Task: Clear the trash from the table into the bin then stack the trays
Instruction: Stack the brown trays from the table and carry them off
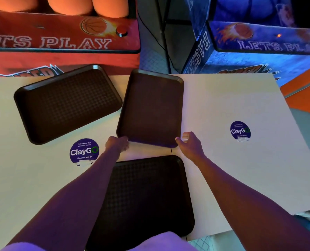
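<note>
Furthest to the left of the left grip, and beyond it, a far-left tray (67,104) lies bare and skewed on the white surface (222,169), well apart from either hand. A round sticker (84,151) is stuck on the surface just left of that grip. The left hand (117,144) has its fingers bent onto the near-left corner of the middle tray (152,107), which stretches away from both grips and sits turned slightly off square. Its near rim catches light as though raised a little off the surface, though that is hard to confirm. On the body side of the grips, under both forearms, the near tray (147,196) lies flat and equally bare. At the right, the right hand (190,144) has its thumb at the middle tray's near-right corner with its fingers curled just beside the rim. Whether this grip has actually closed on the tray cannot be told. With all three trays bare, the trash step appears finished and the stacking is in hand, beginning with the middle tray. The next move probably calls for a firm hold on both corners, then drawing the tray back toward the body and squaring it over the near tray so the rims nest.
</note>
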`<state>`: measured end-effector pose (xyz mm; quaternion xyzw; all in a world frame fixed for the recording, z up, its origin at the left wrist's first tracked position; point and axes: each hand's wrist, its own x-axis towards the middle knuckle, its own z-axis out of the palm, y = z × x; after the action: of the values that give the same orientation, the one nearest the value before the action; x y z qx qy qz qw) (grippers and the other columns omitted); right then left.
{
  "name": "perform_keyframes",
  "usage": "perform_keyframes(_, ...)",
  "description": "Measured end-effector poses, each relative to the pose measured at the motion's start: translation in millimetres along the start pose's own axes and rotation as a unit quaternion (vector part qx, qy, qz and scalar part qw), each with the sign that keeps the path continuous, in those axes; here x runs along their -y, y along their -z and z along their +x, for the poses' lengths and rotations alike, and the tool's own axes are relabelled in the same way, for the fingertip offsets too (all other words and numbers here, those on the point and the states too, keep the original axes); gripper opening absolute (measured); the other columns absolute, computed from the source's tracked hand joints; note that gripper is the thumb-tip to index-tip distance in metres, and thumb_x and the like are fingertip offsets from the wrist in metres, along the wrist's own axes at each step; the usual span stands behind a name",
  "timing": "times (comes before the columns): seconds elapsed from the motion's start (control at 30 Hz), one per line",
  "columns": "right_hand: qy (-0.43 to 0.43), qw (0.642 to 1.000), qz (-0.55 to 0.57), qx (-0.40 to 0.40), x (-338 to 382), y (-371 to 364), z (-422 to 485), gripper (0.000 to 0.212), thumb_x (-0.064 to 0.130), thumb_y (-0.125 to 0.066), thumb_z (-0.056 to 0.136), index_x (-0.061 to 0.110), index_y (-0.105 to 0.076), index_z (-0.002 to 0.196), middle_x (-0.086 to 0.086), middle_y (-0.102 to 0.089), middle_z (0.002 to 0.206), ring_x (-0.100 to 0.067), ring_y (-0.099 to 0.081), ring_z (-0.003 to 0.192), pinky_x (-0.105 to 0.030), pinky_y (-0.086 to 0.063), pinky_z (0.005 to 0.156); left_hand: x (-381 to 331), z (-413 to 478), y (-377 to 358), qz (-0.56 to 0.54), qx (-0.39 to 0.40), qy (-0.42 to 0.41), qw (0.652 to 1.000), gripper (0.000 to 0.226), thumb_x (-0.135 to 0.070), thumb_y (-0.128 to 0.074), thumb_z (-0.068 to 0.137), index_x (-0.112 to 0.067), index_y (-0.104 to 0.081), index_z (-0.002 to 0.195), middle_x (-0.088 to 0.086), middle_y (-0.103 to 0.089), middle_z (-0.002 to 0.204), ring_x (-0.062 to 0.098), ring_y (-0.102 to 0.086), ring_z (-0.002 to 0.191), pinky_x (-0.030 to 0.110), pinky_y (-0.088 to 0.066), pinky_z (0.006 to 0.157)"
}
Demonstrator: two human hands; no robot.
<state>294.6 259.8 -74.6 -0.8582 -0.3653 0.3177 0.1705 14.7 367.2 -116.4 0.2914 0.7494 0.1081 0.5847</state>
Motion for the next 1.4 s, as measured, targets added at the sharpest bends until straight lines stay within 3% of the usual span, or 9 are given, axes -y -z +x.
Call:
perform_keyframes(0.1, -0.008, 1.000, 0.011, -0.005, -7.1, 2.2, 1.4, 0.052, 0.050, -0.067, 0.093, 0.018, -0.054, 0.132, -0.002, -0.064, 0.131, -0.021, -0.065, 0.116, -0.030, -0.053, 0.089, -5.6, -0.4, -13.4, -0.045, 0.005, 0.020, 0.999, 0.030, -0.018, -0.068, 0.099, 0.008, -0.068, 0.114, 0.022, -0.078, 0.097, 0.031, -0.078, 0.090, 0.043, -0.065, 0.086)
perform_keyframes(0.23, -0.015, 1.000, 0.008, -0.004, -16.1, 7.3, 3.7, 0.051, 0.048, -0.067, 0.094, 0.018, -0.054, 0.133, -0.002, -0.064, 0.131, -0.020, -0.067, 0.113, -0.025, -0.047, 0.082, -8.0, -3.5, -21.7, -0.076, -0.031, 0.049, 0.995, 0.026, -0.008, -0.064, 0.101, 0.007, -0.061, 0.122, 0.023, -0.077, 0.095, 0.028, -0.079, 0.072, 0.033, -0.065, 0.059)
perform_keyframes(0.3, -0.019, 1.000, 0.010, -0.003, -20.0, 10.0, 4.5, 0.051, 0.048, -0.066, 0.094, 0.018, -0.054, 0.133, -0.001, -0.064, 0.132, -0.019, -0.067, 0.111, -0.024, -0.047, 0.082, -6.4, -5.7, -22.8, -0.088, -0.037, 0.045, 0.994, 0.029, -0.007, -0.063, 0.100, 0.005, -0.060, 0.126, 0.022, -0.077, 0.097, 0.029, -0.080, 0.076, 0.034, -0.066, 0.068)
perform_keyframes(0.43, -0.020, 1.000, 0.020, 0.002, -23.9, 15.5, 6.4, 0.051, 0.047, -0.065, 0.095, 0.017, -0.053, 0.135, -0.002, -0.064, 0.133, -0.021, -0.067, 0.114, -0.024, -0.047, 0.084, -7.4, -10.0, -22.5, -0.127, -0.006, 0.012, 0.992, 0.045, -0.004, -0.057, 0.101, 0.005, -0.050, 0.144, 0.023, -0.067, 0.134, 0.033, -0.073, 0.113, 0.039, -0.064, 0.088)
perform_keyframes(0.63, -0.012, 0.999, 0.047, 0.004, -16.6, 25.4, 10.0, 0.051, 0.045, -0.065, 0.095, 0.016, -0.054, 0.135, -0.002, -0.065, 0.133, -0.022, -0.065, 0.118, -0.027, -0.048, 0.089, -13.9, -42.2, -35.3, -0.251, -0.002, 0.027, 0.968, 0.054, 0.004, -0.043, 0.102, -0.010, -0.037, 0.154, 0.016, -0.058, 0.143, 0.037, -0.068, 0.119, 0.051, -0.062, 0.093)
perform_keyframes(0.9, 0.007, 0.997, 0.071, -0.001, 1.0, 46.9, 10.7, 0.050, 0.046, -0.065, 0.095, 0.016, -0.054, 0.135, -0.002, -0.066, 0.131, -0.022, -0.064, 0.117, -0.027, -0.043, 0.086, -16.4, -72.2, -29.9, -0.246, 0.001, -0.052, 0.968, 0.061, 0.012, -0.038, 0.097, -0.014, -0.041, 0.152, 0.014, -0.053, 0.149, 0.037, -0.063, 0.122, 0.038, -0.067, 0.067)
perform_keyframes(1.13, 0.032, 0.998, 0.051, -0.009, 23.2, 56.8, 6.3, 0.062, 0.046, -0.065, 0.096, 0.016, -0.047, 0.146, -0.004, -0.055, 0.148, -0.023, -0.063, 0.125, -0.034, -0.050, 0.100, 13.1, -86.1, 13.2, -0.225, -0.008, -0.089, 0.970, 0.047, 0.005, -0.041, 0.102, -0.007, -0.045, 0.147, 0.017, -0.060, 0.135, 0.035, -0.068, 0.114, 0.037, -0.066, 0.066)
perform_keyframes(1.3, 0.068, 0.997, 0.013, -0.021, 42.4, 60.5, 5.4, 0.066, 0.048, -0.064, 0.097, 0.016, -0.044, 0.151, -0.006, -0.047, 0.155, -0.028, -0.053, 0.138, -0.042, -0.051, 0.109, 39.4, -88.5, 67.2, -0.189, 0.001, -0.142, 0.972, 0.029, 0.002, -0.041, 0.105, -0.004, -0.055, 0.129, 0.026, -0.066, 0.124, 0.033, -0.071, 0.104, 0.051, -0.062, 0.087)
perform_keyframes(1.4, 0.097, 0.994, -0.017, -0.041, 53.0, 65.8, 7.7, 0.066, 0.050, -0.062, 0.097, 0.013, -0.046, 0.148, -0.012, -0.048, 0.148, -0.031, -0.053, 0.135, -0.042, -0.050, 0.107, 50.5, -93.9, 105.3, -0.169, 0.025, -0.170, 0.971, 0.024, 0.003, -0.042, 0.105, -0.001, -0.060, 0.121, 0.026, -0.072, 0.105, 0.034, -0.074, 0.094, 0.057, -0.061, 0.089)
